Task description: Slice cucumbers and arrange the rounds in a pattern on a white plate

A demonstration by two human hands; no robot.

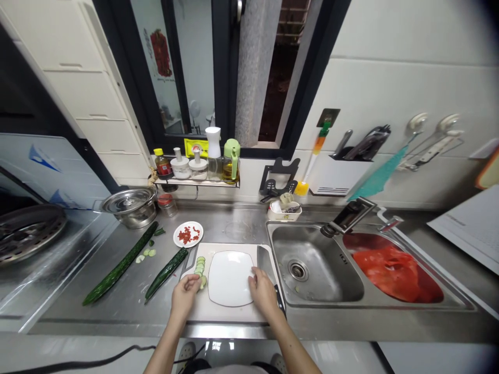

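A white square plate (231, 278) with rounded corners lies on a pale cutting board (255, 313). At its right rim is my right hand (265, 292), thumb and curled fingers closed on the edge. My left hand (184, 295) is left of the plate, its fingers pinched at a cucumber slice (203, 282). More cucumber slices (200, 266) overlap in a row just beyond those fingertips. A knife (265, 262) lies along the board's right side, its black handle partly behind my right hand.
Left of the board lie a cut cucumber (166, 274), a longer cucumber (119, 271) and loose end pieces (148, 252). A small plate of chopped red pieces (177, 236) stands behind. The sink (323, 280) is at the right, with a red plastic bag (390, 270) in its second basin.
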